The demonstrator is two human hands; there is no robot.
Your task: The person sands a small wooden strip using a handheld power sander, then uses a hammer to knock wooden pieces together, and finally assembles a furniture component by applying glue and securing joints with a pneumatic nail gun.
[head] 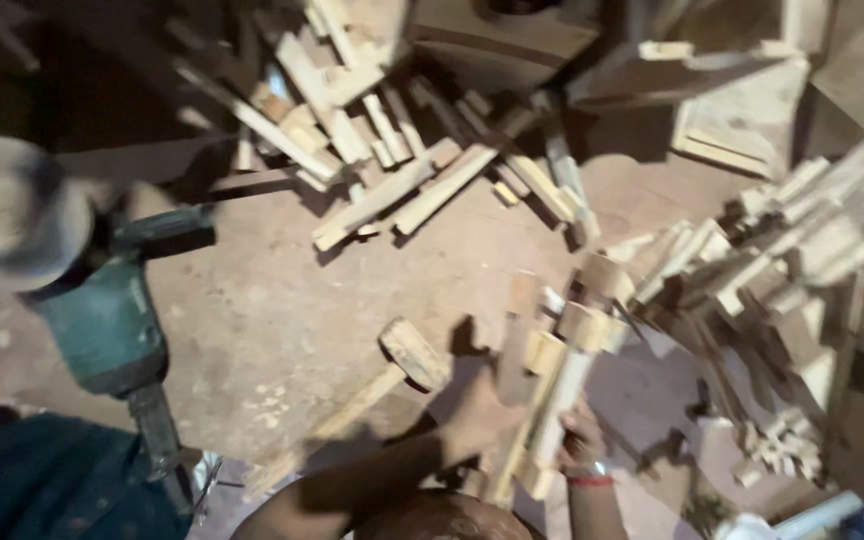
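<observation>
Sticks of pale sawn wood (542,400), stiff and light, stand bundled near centre; I judge mid-length best, where my left hand (477,410) and right hand (580,435) clasp them.

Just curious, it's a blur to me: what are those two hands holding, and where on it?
Both the left hand and right hand grip a bundle of pale wooden sticks near its lower end.

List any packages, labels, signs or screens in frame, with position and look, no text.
No signs or screens.
Possible label: pale patch on the green angle grinder body, left; too blurred to be sure.
Possible package: blue and white object at bottom right corner, cut off by the frame edge; kind unclear.
</observation>
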